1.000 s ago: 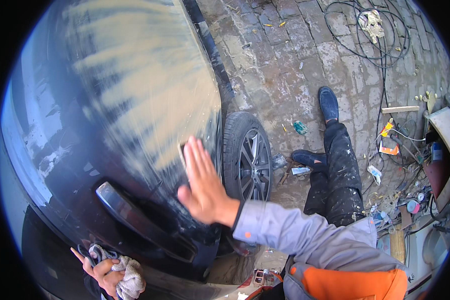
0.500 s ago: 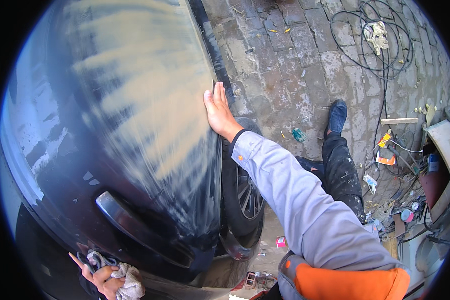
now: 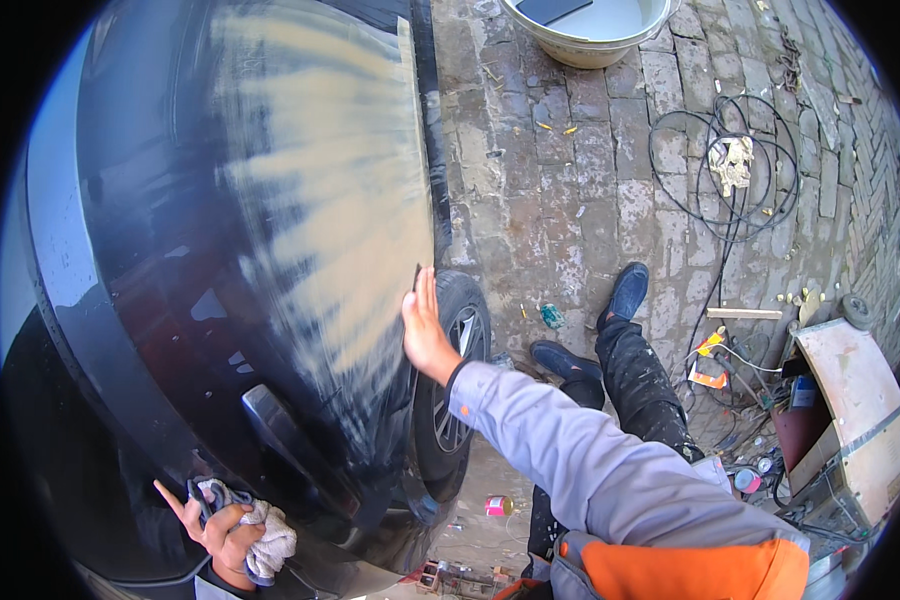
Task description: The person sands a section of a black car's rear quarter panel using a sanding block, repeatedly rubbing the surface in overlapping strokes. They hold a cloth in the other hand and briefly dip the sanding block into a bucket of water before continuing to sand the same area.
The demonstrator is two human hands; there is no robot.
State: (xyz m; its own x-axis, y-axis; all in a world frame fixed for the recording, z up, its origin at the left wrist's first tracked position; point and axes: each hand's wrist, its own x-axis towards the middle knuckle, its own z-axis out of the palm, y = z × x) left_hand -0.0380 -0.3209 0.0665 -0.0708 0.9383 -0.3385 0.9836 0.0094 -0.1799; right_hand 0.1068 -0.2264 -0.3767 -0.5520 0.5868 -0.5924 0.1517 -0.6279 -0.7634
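My right hand (image 3: 428, 330) lies along the edge of a dark car panel (image 3: 170, 290), above the wheel (image 3: 456, 370). Its fingers are straight and together, the palm turned to the panel. A thin dark piece (image 3: 417, 273), its kind unclear, sticks out between the fingers and the surface. Beige filler with a dusty look (image 3: 320, 190) spreads over the panel in streaks. At the lower left, my left hand (image 3: 210, 530) grips a crumpled grey rag (image 3: 270, 541), index finger pointing out. A door handle (image 3: 290, 440) lies between the hands.
Brick paving holds a bucket (image 3: 580, 45) with pale liquid at the top, a coiled black cable (image 3: 792, 165) and a wooden strip (image 3: 744, 313). At right stand a worn metal-cased machine (image 3: 850, 380) and scattered tins. My shoes (image 3: 625, 292) are beyond the wheel.
The view has shifted, bringing the bucket into sight. My right hand has slid along the panel edge toward me, closer to the wheel. The left hand still grips the rag.
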